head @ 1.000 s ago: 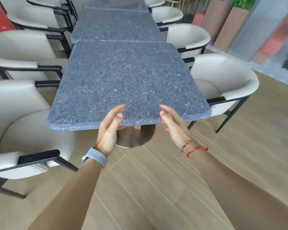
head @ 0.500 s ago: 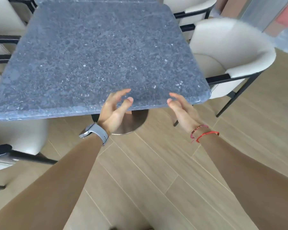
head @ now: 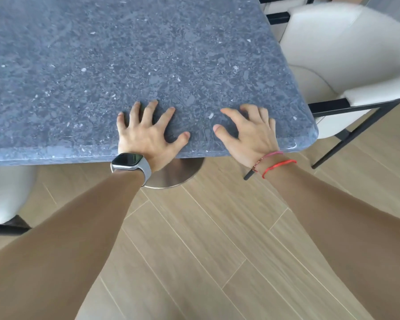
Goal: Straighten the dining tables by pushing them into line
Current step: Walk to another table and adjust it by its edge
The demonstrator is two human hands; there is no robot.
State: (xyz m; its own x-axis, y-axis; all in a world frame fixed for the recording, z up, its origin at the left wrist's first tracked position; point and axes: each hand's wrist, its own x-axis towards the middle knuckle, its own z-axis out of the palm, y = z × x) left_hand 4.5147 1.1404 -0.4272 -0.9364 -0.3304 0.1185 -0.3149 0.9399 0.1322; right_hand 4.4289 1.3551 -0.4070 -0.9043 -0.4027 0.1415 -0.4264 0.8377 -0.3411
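A grey speckled stone dining table (head: pixel 129 54) fills the upper part of the view, its near edge running across the middle. My left hand (head: pixel 146 132) lies palm down on the top just inside that edge, fingers spread. My right hand (head: pixel 249 132) rests on the top to its right, near the front right corner, fingers spread and slightly curled. Neither hand holds anything. The table's round metal base (head: pixel 178 174) shows on the floor under the edge. The other tables of the row are out of view.
A cream armchair (head: pixel 346 56) with a black frame stands close against the table's right side. Part of another cream chair (head: pixel 7 192) shows at the lower left. Wood-plank floor (head: pixel 217 250) lies between me and the table.
My hands rose from under the table's near edge and now lie flat on its top. The view has come closer and tilted down, so the farther tables have left the frame.
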